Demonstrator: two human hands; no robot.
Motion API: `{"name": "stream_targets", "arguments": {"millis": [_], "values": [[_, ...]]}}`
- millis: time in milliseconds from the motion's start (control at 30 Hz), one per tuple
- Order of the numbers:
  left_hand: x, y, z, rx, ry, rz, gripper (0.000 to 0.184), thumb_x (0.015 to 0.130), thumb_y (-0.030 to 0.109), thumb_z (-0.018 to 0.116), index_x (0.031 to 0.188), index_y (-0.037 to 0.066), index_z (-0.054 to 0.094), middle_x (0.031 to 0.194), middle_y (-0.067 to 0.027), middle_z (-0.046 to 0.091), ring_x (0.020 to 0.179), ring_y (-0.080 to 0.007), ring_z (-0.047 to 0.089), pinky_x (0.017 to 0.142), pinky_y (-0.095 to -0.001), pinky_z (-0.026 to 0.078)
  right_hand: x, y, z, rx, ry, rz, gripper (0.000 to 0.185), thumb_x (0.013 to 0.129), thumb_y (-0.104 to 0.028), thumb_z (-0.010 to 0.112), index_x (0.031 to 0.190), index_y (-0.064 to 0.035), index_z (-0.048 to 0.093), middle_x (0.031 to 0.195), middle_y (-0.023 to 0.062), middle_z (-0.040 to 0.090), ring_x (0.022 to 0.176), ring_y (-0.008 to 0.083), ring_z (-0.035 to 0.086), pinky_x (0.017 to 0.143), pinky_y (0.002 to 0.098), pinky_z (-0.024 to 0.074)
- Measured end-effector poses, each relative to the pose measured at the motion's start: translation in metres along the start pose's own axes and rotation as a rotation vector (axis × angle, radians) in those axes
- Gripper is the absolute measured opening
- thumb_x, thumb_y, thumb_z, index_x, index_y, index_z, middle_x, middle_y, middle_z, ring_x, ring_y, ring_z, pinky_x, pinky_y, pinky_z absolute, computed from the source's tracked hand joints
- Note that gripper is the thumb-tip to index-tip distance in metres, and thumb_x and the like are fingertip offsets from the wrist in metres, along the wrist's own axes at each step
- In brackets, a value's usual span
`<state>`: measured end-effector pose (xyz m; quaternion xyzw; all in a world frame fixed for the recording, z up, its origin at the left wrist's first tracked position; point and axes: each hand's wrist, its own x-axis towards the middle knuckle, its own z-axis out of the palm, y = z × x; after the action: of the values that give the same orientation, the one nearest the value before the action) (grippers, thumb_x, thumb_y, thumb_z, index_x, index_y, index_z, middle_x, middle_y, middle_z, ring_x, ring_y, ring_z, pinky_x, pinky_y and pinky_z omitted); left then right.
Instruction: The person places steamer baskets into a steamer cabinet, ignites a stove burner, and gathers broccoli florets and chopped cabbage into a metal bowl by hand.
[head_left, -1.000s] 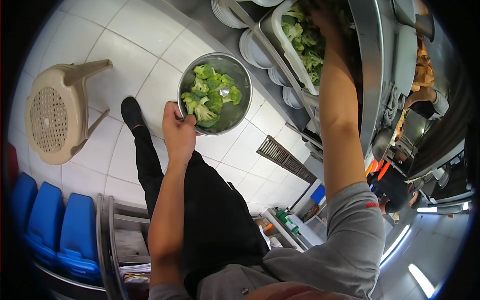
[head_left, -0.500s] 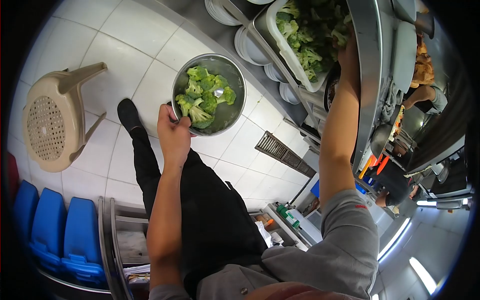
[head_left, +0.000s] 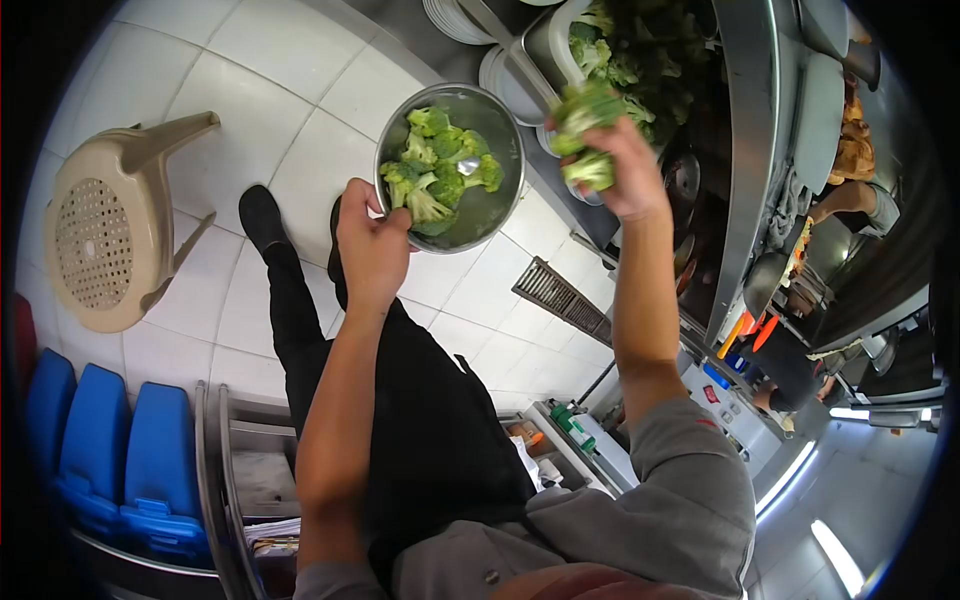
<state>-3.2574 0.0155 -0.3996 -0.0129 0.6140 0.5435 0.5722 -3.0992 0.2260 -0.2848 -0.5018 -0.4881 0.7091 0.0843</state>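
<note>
My left hand (head_left: 373,238) grips the rim of a round metal bowl (head_left: 500,205), tilted toward me over the floor. Several broccoli florets (head_left: 428,150) lie inside it. To the right of the bowl, my right hand (head_left: 632,170) is closed around a bunch of broccoli florets (head_left: 588,115), slightly blurred by motion. Just beyond that hand, a white tub (head_left: 553,45) full of more broccoli sits in the metal counter. Part of the tub is hidden behind the held florets.
Stacked white plates (head_left: 505,85) stand on a shelf under the counter (head_left: 750,150). A beige plastic stool (head_left: 95,240) is on the tiled floor at left, above blue bins (head_left: 160,450). A floor drain grate (head_left: 560,300) lies ahead. Other people work at far right.
My right hand has come out of the broccoli tub with florets in it and moved left toward the bowl. My left hand has shifted the bowl slightly right and up in view.
</note>
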Motion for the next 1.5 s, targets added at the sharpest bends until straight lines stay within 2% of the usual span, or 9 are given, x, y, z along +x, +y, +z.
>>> {"name": "stream_targets", "arguments": {"millis": [167, 300, 467, 533, 667, 767, 900, 1200, 1500], "values": [[0.005, 0.008, 0.013, 0.034, -0.014, 0.044, 0.026, 0.079, -0.007, 0.052, 0.085, 0.008, 0.032, 0.059, -0.0066, 0.048, 0.048, -0.0121, 0.052, 0.044, -0.0294, 0.045, -0.001, -0.019, 0.027, -0.535, -0.172, 0.041, 0.029, 0.093, -0.014, 0.060, 0.121, -0.0063, 0.058, 0.110, 0.0090, 0.066, 0.074, 0.0127, 0.063, 0.057, 0.0251, 0.0527], [0.009, 0.009, 0.003, -0.015, -0.015, 0.038, 0.025, 0.079, -0.007, 0.052, 0.084, 0.008, 0.032, 0.057, -0.0070, 0.049, 0.046, -0.0119, 0.051, 0.043, -0.0291, 0.041, 0.042, -0.052, -0.052, -0.742, 0.498, -0.195, 0.026, 0.092, -0.017, 0.061, 0.116, -0.0050, 0.063, 0.098, 0.0078, 0.069, 0.075, 0.0135, 0.063, 0.064, 0.0277, 0.0517], [0.009, 0.008, 0.001, -0.085, -0.011, 0.038, 0.023, 0.080, -0.006, 0.051, 0.084, 0.007, 0.033, 0.059, -0.0063, 0.050, 0.049, -0.0123, 0.054, 0.044, -0.0281, 0.046, 0.129, -0.055, -0.175, -2.408, 0.766, -0.613, 0.027, 0.088, -0.020, 0.065, 0.108, -0.0030, 0.064, 0.093, 0.0122, 0.068, 0.077, 0.0172, 0.064, 0.068, 0.0311, 0.0519], [0.008, 0.007, -0.002, -0.068, -0.002, 0.058, 0.023, 0.080, -0.006, 0.051, 0.084, 0.008, 0.033, 0.061, -0.0068, 0.051, 0.051, -0.0126, 0.056, 0.044, -0.0282, 0.049, 0.145, -0.049, -0.164, -2.093, 1.112, -0.221, 0.053, 0.087, -0.026, 0.064, 0.136, -0.0080, 0.054, 0.136, 0.0236, 0.053, 0.120, 0.0339, 0.054, 0.098, 0.0460, 0.0442], [0.006, 0.004, -0.007, -0.081, 0.012, 0.053, 0.023, 0.080, -0.006, 0.051, 0.083, 0.008, 0.033, 0.063, -0.0080, 0.052, 0.053, -0.0125, 0.056, 0.043, -0.0287, 0.049, 0.141, -0.054, -0.160, -1.705, 1.047, -0.196, 0.055, 0.087, -0.034, 0.064, 0.135, -0.0088, 0.055, 0.140, 0.0242, 0.049, 0.129, 0.0349, 0.048, 0.108, 0.0456, 0.0349], [0.005, 0.002, -0.014, -0.081, 0.007, 0.035, 0.023, 0.080, -0.006, 0.051, 0.083, 0.008, 0.032, 0.065, -0.0083, 0.053, 0.054, -0.0124, 0.057, 0.044, -0.0288, 0.051, 0.125, -0.037, -0.177, -1.430, 0.946, -0.636, 0.029, 0.083, -0.023, 0.069, 0.101, -0.0009, 0.063, 0.087, 0.0109, 0.065, 0.080, 0.0184, 0.063, 0.071, 0.0321, 0.0506], [0.003, 0.011, -0.017, -0.134, 0.012, 0.016, 0.023, 0.080, -0.006, 0.051, 0.083, 0.007, 0.033, 0.065, -0.0083, 0.053, 0.054, -0.0137, 0.058, 0.045, -0.0286, 0.053, 0.016, -0.007, -0.013, -0.434, 0.389, -0.452, 0.022, 0.074, 0.000, 0.062, 0.094, -0.0040, 0.054, 0.079, 0.0031, 0.057, 0.070, 0.0117, 0.056, 0.065, 0.0249, 0.0449], [-0.012, 0.043, -0.049, -0.187, 0.068, 0.012, 0.021, 0.079, -0.007, 0.052, 0.083, 0.007, 0.036, 0.071, -0.0094, 0.055, 0.054, -0.0158, 0.058, 0.045, -0.0299, 0.053, -0.039, 0.030, 0.107, -0.683, 0.092, -0.018, 0.036, 0.078, 0.004, 0.068, 0.113, -0.0041, 0.062, 0.088, 0.0077, 0.065, 0.068, 0.0133, 0.061, 0.062, 0.0289, 0.0491], [-0.015, 0.101, -0.106, -0.165, 0.055, 0.018, 0.023, 0.080, -0.008, 0.052, 0.087, 0.007, 0.035, 0.075, -0.0115, 0.059, 0.059, -0.0175, 0.062, 0.046, -0.0296, 0.053, 0.046, -0.047, 0.101, -0.945, 0.513, -0.679, 0.024, 0.082, -0.007, 0.067, 0.106, -0.0052, 0.069, 0.091, 0.0124, 0.068, 0.071, 0.0208, 0.066, 0.066, 0.0313, 0.0523]]}}
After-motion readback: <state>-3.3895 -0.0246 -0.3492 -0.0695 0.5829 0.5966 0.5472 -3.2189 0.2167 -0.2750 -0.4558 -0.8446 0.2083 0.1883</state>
